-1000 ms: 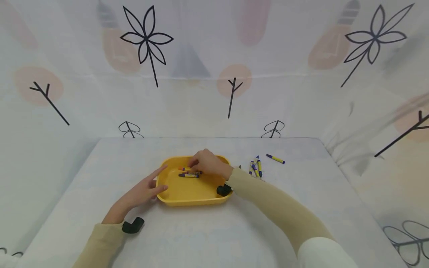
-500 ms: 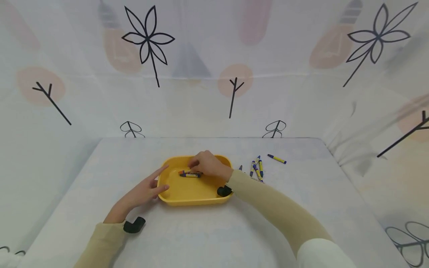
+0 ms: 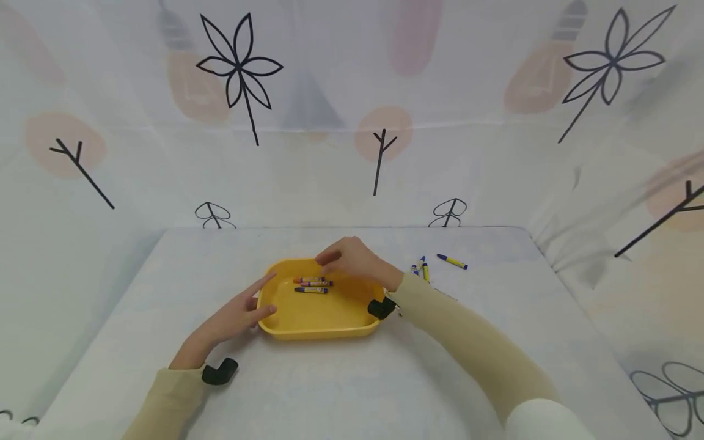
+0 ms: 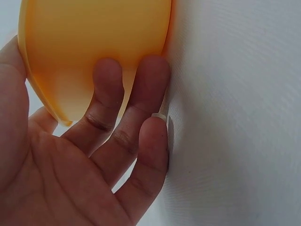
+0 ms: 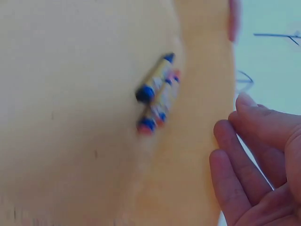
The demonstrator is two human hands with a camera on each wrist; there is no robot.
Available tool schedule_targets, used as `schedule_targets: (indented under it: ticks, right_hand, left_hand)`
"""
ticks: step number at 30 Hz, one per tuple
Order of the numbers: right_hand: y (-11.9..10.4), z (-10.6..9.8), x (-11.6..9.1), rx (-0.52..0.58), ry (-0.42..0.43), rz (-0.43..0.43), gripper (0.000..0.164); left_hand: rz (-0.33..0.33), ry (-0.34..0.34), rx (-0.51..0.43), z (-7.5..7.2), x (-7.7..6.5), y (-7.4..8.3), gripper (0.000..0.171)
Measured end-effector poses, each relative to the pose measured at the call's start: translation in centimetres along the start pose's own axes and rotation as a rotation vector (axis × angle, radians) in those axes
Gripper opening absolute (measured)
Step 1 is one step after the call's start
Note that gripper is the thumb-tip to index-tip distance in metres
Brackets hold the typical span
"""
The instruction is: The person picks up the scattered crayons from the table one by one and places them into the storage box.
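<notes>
At the left end of a yellow tray (image 3: pixel 324 333), my left hand (image 3: pixel 239 315) holds the wall, thumb over the rim. The left wrist view shows several of its fingers (image 4: pixel 107 77) against the tray's outer side. Three crayons lie side by side in the tray: one orange-tipped (image 3: pixel 312 280), a reddish-purple one (image 3: pixel 320 283), and a dark one (image 3: pixel 311 290) nearest the front. My right hand (image 3: pixel 354 260) hovers over the tray's back right rim. In the right wrist view its fingers are loosely bent with nothing between them, apart from the crayons (image 5: pixel 157 87).
Right of the tray lies a small pile of blue-tipped crayons (image 3: pixel 426 272), partly hidden by the right sleeve (image 3: pixel 467 342). A lone crayon (image 3: pixel 453 261) lies further right. Patterned cloth (image 3: pixel 308 177) hangs behind the white tabletop (image 3: pixel 330 391).
My right hand has let go of the crayons in the tray and risen back and to the right, uncovering them. The right sleeve covers more of the pile. My left hand stays put.
</notes>
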State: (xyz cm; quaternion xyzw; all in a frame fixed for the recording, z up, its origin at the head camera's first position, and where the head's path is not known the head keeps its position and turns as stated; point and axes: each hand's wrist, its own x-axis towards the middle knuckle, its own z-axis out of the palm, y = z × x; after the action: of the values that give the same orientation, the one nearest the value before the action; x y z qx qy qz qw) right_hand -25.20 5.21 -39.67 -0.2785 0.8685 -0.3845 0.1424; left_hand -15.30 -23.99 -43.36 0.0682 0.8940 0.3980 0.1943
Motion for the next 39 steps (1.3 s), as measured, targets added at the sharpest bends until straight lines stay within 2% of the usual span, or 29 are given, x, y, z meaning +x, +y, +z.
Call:
schedule_targets:
  ticks: [5, 11, 16, 20, 27, 34, 39]
  right_hand:
    - [1.0, -3.0, -2.4, 0.033, 0.060, 0.013, 0.028]
    - [3.2, -6.5, -6.5, 0.036, 0.167, 0.030, 0.025]
    - [5.4, -7.8, -9.7, 0.000, 0.216, 0.119, 0.027]
    - [7.4, -7.8, -12.3, -0.029, 0.240, 0.198, 0.029]
    - [11.0, -6.6, -15.7, -0.141, 0.314, 0.234, 0.029]
    - [11.2, -4.4, -16.9, -0.216, 0.379, 0.353, 0.053]
    - [11.2, -3.3, -16.9, -0.235, 0.395, 0.424, 0.060]
  left_hand:
    - [-0.003, 0.006, -0.017, 0.0, 0.0, -0.3, 0.078]
    - [0.005, -0.008, -0.016, 0.1, 0.0, -0.5, 0.079]
    - [0.005, -0.006, -0.015, 0.1, -0.1, -0.5, 0.079]
    - [0.003, -0.002, -0.006, 0.1, 0.0, -0.3, 0.078]
    - [0.004, -0.007, -0.012, 0.1, 0.1, -0.3, 0.078]
    - [0.003, -0.002, -0.023, 0.2, 0.1, -0.5, 0.078]
    - [0.010, -0.002, -0.038, 0.2, 0.0, -0.3, 0.077]
